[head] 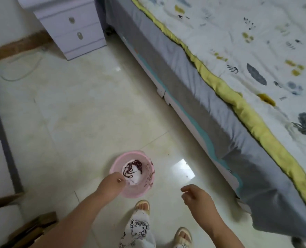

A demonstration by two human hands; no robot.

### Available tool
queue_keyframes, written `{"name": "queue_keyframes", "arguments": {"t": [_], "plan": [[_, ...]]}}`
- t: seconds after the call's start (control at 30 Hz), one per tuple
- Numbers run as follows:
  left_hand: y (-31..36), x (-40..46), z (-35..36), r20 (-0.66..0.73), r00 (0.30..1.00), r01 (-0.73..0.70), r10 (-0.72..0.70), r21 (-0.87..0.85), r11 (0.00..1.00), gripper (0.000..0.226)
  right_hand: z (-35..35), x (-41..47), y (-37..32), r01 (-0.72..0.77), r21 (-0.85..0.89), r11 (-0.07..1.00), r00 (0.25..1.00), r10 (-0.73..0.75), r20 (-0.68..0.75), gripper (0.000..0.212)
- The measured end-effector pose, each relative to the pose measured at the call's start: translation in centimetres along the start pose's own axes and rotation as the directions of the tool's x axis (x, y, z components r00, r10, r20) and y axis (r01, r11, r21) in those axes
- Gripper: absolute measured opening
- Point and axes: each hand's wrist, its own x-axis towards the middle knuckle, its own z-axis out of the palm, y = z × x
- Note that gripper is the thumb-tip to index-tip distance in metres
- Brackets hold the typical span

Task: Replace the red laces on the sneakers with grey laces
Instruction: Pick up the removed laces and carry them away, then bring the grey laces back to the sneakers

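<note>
Left hand [112, 182] is over the near rim of the pink bin [145, 189], fingers curled, grip apparently pinching the edge of the white liner [133, 178] inside; contact point is blurred, so not certain. Right hand [196, 195] hangs in the air to the right of the bin, grip loose, fingers relaxed and part-curled, holding nothing.

Red laces [132, 167] lie tangled on the white liner inside the bin. No sneakers or grey laces visible from here.

Bin stands on the tiled floor [68, 113], just ahead of the person's sandalled feet [142, 205]. Wide open floor to the left and beyond the bin. Bed edge [211, 111] runs diagonally on the right, well apart from the bin. Nightstand [71, 27] at far top, against the wall.

Brown boxes [34, 230] bottom left are cut off by the frame. Whole view is soft.
</note>
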Motion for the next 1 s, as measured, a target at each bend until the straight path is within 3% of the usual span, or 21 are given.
{"name": "queue_keyframes", "arguments": {"t": [0.2,0.3,0.53,0.77,1.0], "plan": [[7.7,-4.5,0.3,0.033,0.982,-0.187,0.185,0.218,0.958,0.02,-6.7,-2.2,1.9,0.058,0.067,0.996,0.986,-0.047,-0.157,0.018],[13.0,-6.4,2.1,0.052,0.958,-0.285,0.281,0.216,0.934,0.027,-10.6,-3.4,4.8,0.047,0.105,0.993,0.977,-0.024,-0.212,0.016],[25.3,-10.1,11.6,0.048,0.904,-0.424,0.424,0.215,0.88,0.008,-21.7,-5.7,14.3,0.041,0.114,0.993,0.967,-0.011,-0.254,0.017],[36.8,-14.2,23.2,0.172,0.84,-0.542,0.515,0.199,0.817,0.007,-32.4,-8.4,25.4,-0.122,0.131,0.984,0.926,0.16,-0.341,0.019],[45.0,-11.6,27.8,0.271,0.814,-0.578,0.514,0.288,0.763,0.01,-37.1,-7.7,30.1,-0.191,0.263,0.946,0.882,0.283,-0.378,0.02]]}}
